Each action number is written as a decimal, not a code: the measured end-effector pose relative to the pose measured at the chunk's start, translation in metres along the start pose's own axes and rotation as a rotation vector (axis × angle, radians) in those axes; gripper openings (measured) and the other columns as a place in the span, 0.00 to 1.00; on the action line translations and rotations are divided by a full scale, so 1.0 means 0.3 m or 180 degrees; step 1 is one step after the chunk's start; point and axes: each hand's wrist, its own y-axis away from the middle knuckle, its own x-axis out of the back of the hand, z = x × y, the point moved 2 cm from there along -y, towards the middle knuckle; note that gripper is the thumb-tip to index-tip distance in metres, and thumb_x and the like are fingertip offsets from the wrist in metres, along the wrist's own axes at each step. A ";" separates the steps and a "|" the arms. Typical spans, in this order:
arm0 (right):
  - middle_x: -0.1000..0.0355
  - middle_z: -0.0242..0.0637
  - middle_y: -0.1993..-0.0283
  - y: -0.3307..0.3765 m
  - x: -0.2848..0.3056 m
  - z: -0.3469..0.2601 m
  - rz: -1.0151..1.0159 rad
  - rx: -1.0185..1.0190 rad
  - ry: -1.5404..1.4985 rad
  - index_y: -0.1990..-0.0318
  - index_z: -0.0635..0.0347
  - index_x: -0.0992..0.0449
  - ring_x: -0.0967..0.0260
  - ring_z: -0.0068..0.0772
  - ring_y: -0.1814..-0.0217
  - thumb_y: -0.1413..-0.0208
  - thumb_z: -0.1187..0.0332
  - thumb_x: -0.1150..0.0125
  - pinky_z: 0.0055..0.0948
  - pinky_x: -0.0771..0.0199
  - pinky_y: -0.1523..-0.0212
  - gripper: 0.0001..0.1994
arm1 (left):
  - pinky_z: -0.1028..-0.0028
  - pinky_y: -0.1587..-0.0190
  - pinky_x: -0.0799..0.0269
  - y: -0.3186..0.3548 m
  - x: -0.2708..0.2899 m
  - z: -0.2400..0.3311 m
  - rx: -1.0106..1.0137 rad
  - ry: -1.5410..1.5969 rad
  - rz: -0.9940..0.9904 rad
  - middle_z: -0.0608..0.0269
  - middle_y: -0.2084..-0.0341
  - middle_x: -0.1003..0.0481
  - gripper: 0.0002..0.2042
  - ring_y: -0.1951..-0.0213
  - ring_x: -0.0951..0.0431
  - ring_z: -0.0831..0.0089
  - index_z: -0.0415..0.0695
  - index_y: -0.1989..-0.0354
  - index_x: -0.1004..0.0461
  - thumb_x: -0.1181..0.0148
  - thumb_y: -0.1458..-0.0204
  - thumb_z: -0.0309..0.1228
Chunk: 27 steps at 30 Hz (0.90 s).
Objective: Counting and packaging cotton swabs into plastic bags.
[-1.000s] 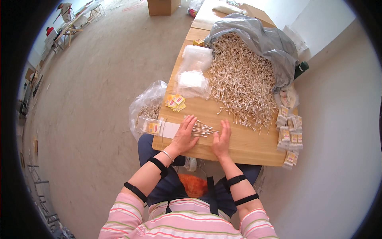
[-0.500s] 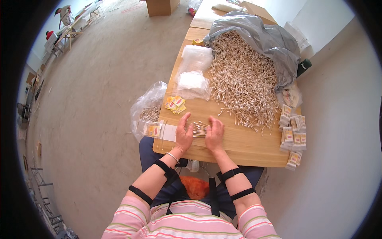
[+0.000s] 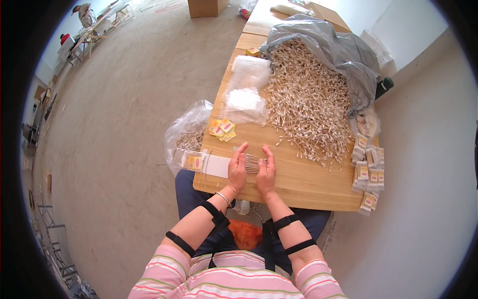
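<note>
Wooden swabs (image 3: 253, 162) lie bunched on the table (image 3: 308, 184) between both hands, left fingers (image 3: 240, 153) and right fingers (image 3: 267, 154) nearly straight, pressing the bunch's sides, big heap (image 3: 308, 104) beyond the fingertips.

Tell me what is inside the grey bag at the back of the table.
The grey bag lies open and a heap of cotton swabs spills from it onto the table. Whatever lies deeper under its folded plastic is covered.
</note>
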 end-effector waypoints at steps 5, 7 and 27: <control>0.52 0.52 0.31 0.007 0.040 0.005 0.0026 0.0607 0.1404 0.36 0.68 0.46 0.59 0.48 0.27 0.43 0.70 0.54 0.41 0.60 0.30 0.27 | 0.74 0.37 0.48 -0.008 0.016 -0.023 0.0157 0.0338 -0.0085 0.55 0.43 0.34 0.23 0.39 0.38 0.70 0.35 0.40 0.38 0.62 0.35 0.41; 0.56 0.52 0.29 0.030 0.033 -0.018 -0.0254 0.1017 0.2474 0.35 0.69 0.49 0.64 0.51 0.26 0.42 0.64 0.51 0.44 0.63 0.29 0.30 | 0.73 0.38 0.46 -0.019 0.027 -0.032 0.0194 0.0773 0.0048 0.54 0.43 0.33 0.24 0.40 0.37 0.68 0.35 0.40 0.37 0.62 0.35 0.41; 0.43 0.47 0.37 0.037 0.021 -0.014 -0.0908 0.0879 0.2114 0.38 0.66 0.44 0.52 0.47 0.31 0.47 0.69 0.45 0.45 0.60 0.30 0.29 | 0.73 0.38 0.44 -0.020 0.016 -0.031 0.0087 0.0879 0.0247 0.52 0.44 0.33 0.23 0.41 0.36 0.67 0.34 0.42 0.36 0.60 0.35 0.40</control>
